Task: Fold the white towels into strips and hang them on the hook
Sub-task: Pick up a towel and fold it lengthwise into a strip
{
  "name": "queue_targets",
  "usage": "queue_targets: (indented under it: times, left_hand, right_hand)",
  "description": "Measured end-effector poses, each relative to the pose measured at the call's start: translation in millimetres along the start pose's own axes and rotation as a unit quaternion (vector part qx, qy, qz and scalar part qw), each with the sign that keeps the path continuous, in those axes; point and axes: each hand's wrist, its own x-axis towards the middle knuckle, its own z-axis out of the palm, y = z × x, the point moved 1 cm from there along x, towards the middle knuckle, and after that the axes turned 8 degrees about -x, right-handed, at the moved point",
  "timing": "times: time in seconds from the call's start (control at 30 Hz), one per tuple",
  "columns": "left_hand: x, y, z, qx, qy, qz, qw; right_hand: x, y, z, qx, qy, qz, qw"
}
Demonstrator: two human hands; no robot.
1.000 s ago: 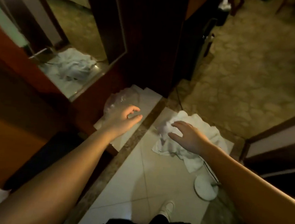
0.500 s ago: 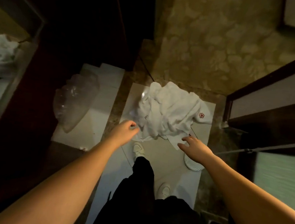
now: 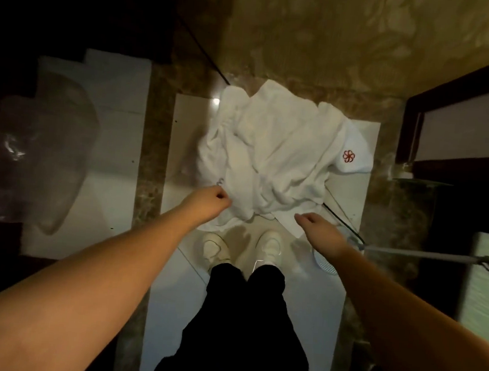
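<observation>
now, in the head view, the camera is tilting further down than half a second ago: the white towels [image 3: 272,158] are sitting higher in the frame, both pale shoes [image 3: 243,249] are showing side by side at lower centre where only one was clear before, and the dark trouser legs [image 3: 242,327] are filling more of the bottom edge. the crumpled clear plastic bag [image 3: 36,155] is lying further out at the left edge on a white floor tile [image 3: 115,132].

the towels are lying in a rumpled heap on the pale tile at upper centre, with a red flower emblem [image 3: 348,156] facing up on the corner toward the right of the frame.

the left hand [image 3: 209,201] is reaching in from the lower left, as before; its fingers are curling together at the near left edge of the heap, and they are appearing to pinch the cloth there, though the grip itself is hidden under the hand. the right hand [image 3: 319,226] is hovering just right of the heap's near corner, fingers loosely bent and a little apart, holding nothing; whether the fingertips are touching the fabric i cannot tell.

a round white object [image 3: 323,261] is lying on the floor under the right wrist, and a dark cord [image 3: 342,220] is running beside it.
</observation>
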Motion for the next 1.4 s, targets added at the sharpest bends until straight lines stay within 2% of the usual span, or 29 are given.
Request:
queue_targets:
  times: [0.2,0.3,0.4,0.53,0.6,0.67,0.73,0.83,1.07,1.23,1.4]
  left_hand:
    - [109.3,-7.0,71.0,-0.003,-0.026,-0.013,1.000]
    - [149.3,-7.7,102.6,-0.028,-0.014,-0.015,0.999]
    - [183.0,-6.6,128.3,-0.050,0.026,0.006,0.998]
    - [211.0,-9.3,142.2,-0.122,0.067,0.017,0.990]
    - [216.2,-11.3,143.3,-0.122,0.071,0.006,0.990]
    - [214.2,-15.8,144.0,-0.144,0.044,-0.002,0.989]
    - [201.7,-17.3,139.9,-0.193,0.008,-0.019,0.981]
    - [174.7,-14.7,124.0,-0.258,0.007,-0.037,0.965]
    - [95.2,27.0,77.4,-0.410,-0.007,-0.050,0.911]
    - [25.1,64.7,47.2,-0.399,0.054,-0.030,0.915]
    - [-56.4,96.8,15.1,-0.476,0.106,-0.012,0.873]
  right_hand:
    - [116.5,40.6,22.2,0.147,-0.030,0.078,0.986]
    - [157.5,53.9,26.3,0.268,-0.044,0.132,0.953]
    - [197.7,65.9,34.8,0.361,-0.054,0.132,0.922]
    - [237.4,61.9,55.6,0.482,-0.070,0.144,0.861]
    - [247.3,59.1,63.3,0.499,-0.050,0.165,0.849]
    - [248.4,63.2,68.4,0.515,-0.001,0.191,0.836]
    - [239.1,65.6,66.3,0.519,0.031,0.198,0.831]
    - [212.2,64.7,48.9,0.520,0.048,0.176,0.835]
    - [115.2,68.6,-13.9,0.463,0.088,0.111,0.875]
    - [34.3,35.9,-53.1,0.489,0.057,0.044,0.870]
    - [-47.6,-6.9,-92.7,0.470,0.080,-0.014,0.879]
